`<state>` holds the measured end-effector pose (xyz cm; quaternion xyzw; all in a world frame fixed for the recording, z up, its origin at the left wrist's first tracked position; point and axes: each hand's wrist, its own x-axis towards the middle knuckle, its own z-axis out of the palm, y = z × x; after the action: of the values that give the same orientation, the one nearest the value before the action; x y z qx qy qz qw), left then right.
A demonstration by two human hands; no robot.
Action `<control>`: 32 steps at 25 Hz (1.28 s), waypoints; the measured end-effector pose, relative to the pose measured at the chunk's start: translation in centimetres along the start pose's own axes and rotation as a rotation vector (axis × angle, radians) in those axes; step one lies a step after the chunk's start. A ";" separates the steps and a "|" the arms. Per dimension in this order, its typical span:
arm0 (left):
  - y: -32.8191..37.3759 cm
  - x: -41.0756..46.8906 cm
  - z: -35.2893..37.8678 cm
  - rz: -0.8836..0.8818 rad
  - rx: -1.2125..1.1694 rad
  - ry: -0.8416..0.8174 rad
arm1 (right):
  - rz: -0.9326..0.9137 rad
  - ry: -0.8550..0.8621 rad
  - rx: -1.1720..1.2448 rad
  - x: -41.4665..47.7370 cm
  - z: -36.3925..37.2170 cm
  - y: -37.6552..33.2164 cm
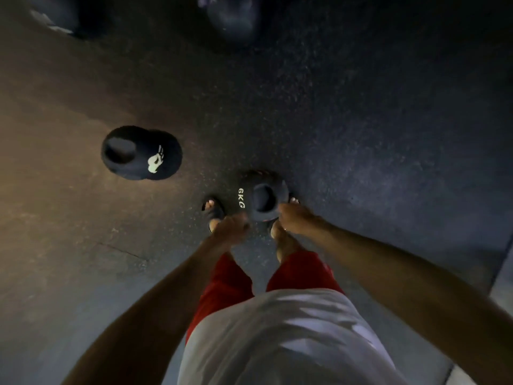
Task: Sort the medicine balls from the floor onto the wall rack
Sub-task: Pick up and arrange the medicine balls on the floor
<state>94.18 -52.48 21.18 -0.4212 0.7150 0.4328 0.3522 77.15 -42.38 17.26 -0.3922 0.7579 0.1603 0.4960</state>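
Observation:
A black medicine ball marked "6KG" (pixel 262 197) is low down between my feet, with a round hollow in its top. My left hand (pixel 231 227) is at the ball's near left edge, fingers curled against it. My right hand (pixel 295 219) holds the near right edge, fingers wrapped onto the ball. A second black medicine ball with white print (pixel 141 152) lies on the floor to the left, apart from both hands. The wall rack is not in view.
Dark speckled rubber floor (pixel 361 134) stretches all around. Two more dark round balls (pixel 233 15) (pixel 69 15) sit in shadow at the far edge. My sandalled feet (pixel 213 211) flank the 6KG ball. A paler floor strip (pixel 502 273) runs along the right.

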 end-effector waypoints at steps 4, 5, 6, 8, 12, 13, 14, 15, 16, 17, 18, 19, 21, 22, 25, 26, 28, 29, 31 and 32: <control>-3.8 3.7 -1.8 0.064 0.155 -0.174 | 0.164 0.032 0.288 1.6 2.4 -2.9; -4.5 4.5 -2.3 0.077 0.188 -0.194 | 0.214 0.029 0.356 1.9 3.1 -3.4; -5.0 5.4 -2.9 0.086 0.212 -0.198 | 0.241 0.045 0.443 2.0 3.7 -3.9; -6.2 8.4 -3.4 0.125 0.260 -0.192 | 0.293 0.074 0.584 3.5 5.9 -4.9; -8.6 16.4 -0.4 0.142 0.321 -0.181 | 0.356 0.115 0.690 9.3 12.3 -5.3; -9.1 18.3 0.6 0.144 0.317 -0.188 | 0.368 0.133 0.713 11.1 14.0 -5.2; -9.6 20.2 1.7 0.151 0.304 -0.187 | 0.388 0.154 0.727 13.0 16.0 -5.0; -10.0 22.5 3.3 0.149 0.287 -0.182 | 0.420 0.172 0.745 15.2 18.0 -4.5; -10.7 25.2 5.4 0.130 0.261 -0.174 | 0.455 0.194 0.765 17.9 20.4 -3.9; -11.4 27.3 6.9 0.103 0.239 -0.162 | 0.492 0.209 0.785 19.7 22.0 -3.4; -11.9 28.8 7.9 0.065 0.200 -0.143 | 0.519 0.249 0.804 20.9 22.9 -3.0; -12.7 30.8 9.9 0.005 0.155 -0.139 | 0.528 0.274 0.820 22.8 24.8 -2.3; -14.4 34.0 13.4 -0.091 0.099 -0.150 | 0.486 0.354 0.788 26.0 28.6 -0.9; -15.3 34.8 14.7 -0.109 0.108 -0.160 | 0.425 0.385 0.740 26.9 30.0 -0.8; -16.7 36.7 17.9 -0.098 0.147 -0.075 | 0.333 0.503 0.665 29.1 32.6 -0.9; -16.7 37.2 18.6 -0.079 0.116 -0.028 | 0.351 0.546 0.676 29.6 32.6 -1.1; -16.1 37.8 18.9 -0.038 0.035 0.067 | 0.396 0.616 0.714 30.5 31.3 -1.3; -15.8 38.0 18.6 -0.016 0.012 0.119 | 0.388 0.636 0.722 31.1 30.4 -1.0; -15.2 38.2 17.6 0.065 0.031 0.191 | 0.343 0.654 0.701 31.4 28.4 0.6; -14.6 38.4 17.0 0.114 0.048 0.214 | 0.313 0.664 0.688 31.5 27.4 1.9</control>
<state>94.55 -52.31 -23.26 -0.4154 0.7814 0.3874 0.2585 86.54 -37.53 -23.19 -0.1175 0.9335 -0.1597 0.2989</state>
